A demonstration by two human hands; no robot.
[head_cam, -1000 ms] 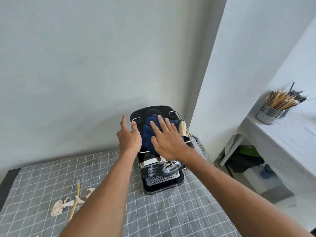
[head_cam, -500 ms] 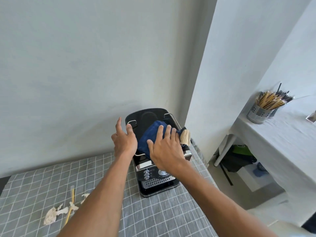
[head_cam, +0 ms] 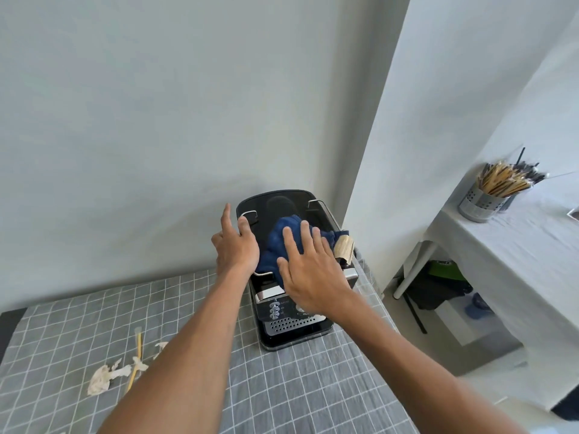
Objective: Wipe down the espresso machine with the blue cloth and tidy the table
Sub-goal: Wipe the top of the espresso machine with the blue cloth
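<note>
Near the left edge of the table [head_cam: 282,386], on the grey checked covering, there's one yellow straw [head_cam: 135,360] and about three torn paper scraps [head_cam: 99,376]. At the far right corner sits the one espresso machine [head_cam: 294,321]. Right hand [head_cam: 310,274] lies flat, fingers straight, pressing the one blue cloth [head_cam: 283,242] on the machine's top. Left hand [head_cam: 235,245] rests on its left side, fingers loosely spread, gripping nothing.

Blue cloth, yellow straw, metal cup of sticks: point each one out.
Blue cloth [head_cam: 283,238]: head view, on the bare folds above the fingers.
Yellow straw [head_cam: 138,343]: head view, on its upper shaft.
Metal cup [head_cam: 479,203]: head view, on its perforated wall.
</note>
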